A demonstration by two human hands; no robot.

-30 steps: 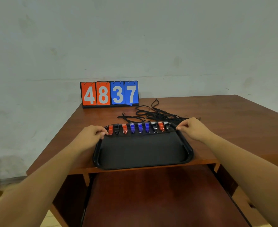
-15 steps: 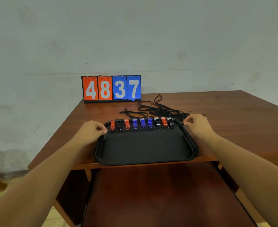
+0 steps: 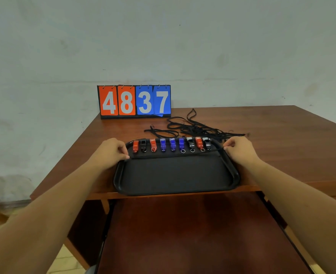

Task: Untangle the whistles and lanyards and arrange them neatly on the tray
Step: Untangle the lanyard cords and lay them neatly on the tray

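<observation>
Head view: tray point(image 3: 175, 175) holds nine whistles point(image 3: 172, 144)

A pale, grey-white plastered wall point(image 3: 183, 46), marked with faint stains and scuffs, fills the upper part of the view. A reddish-brown wooden table point(image 3: 281, 139) is set against it. A flip scoreboard with orange and blue number cards point(image 3: 134, 100) reading 4837 stands at the table's far edge, near the wall. Light tiled floor point(image 3: 68, 262) is seen at lower left. The lighting is soft and even.
</observation>
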